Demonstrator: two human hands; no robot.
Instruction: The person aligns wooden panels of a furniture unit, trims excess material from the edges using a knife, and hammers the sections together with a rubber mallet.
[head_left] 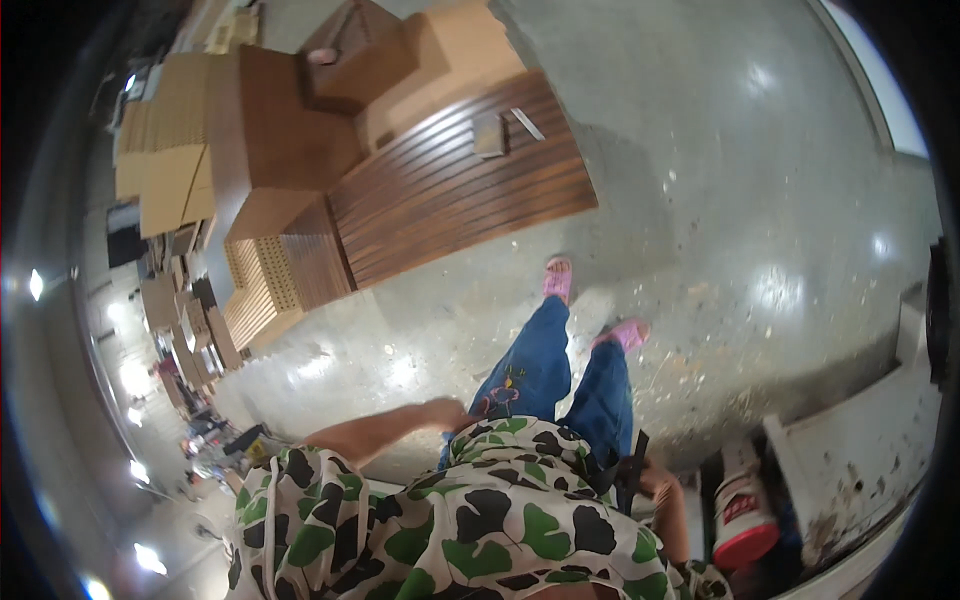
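My left hand (447, 413) hangs by my left thigh, smeared by motion, so its fingers cannot be made out. At my right hip, my right hand (657, 482) is closed on a narrow black thing (630, 475), its kind unclear. I stand in blue jeans and pink slippers (559, 278), just short of a low stack of brown slatted panels (450, 190). On the panels lie a small flat brownish block (489, 137) and a thin pale strip (527, 124).
Brown boxes (365, 60) and upright brown panels (290, 130) stand beyond the stack. Cardboard sheets (175, 185) are piled at the left. Close on my right are a white bucket with a red end (745, 510) and a stained white surface (850, 450). Pale specks dot the grey floor (720, 240).
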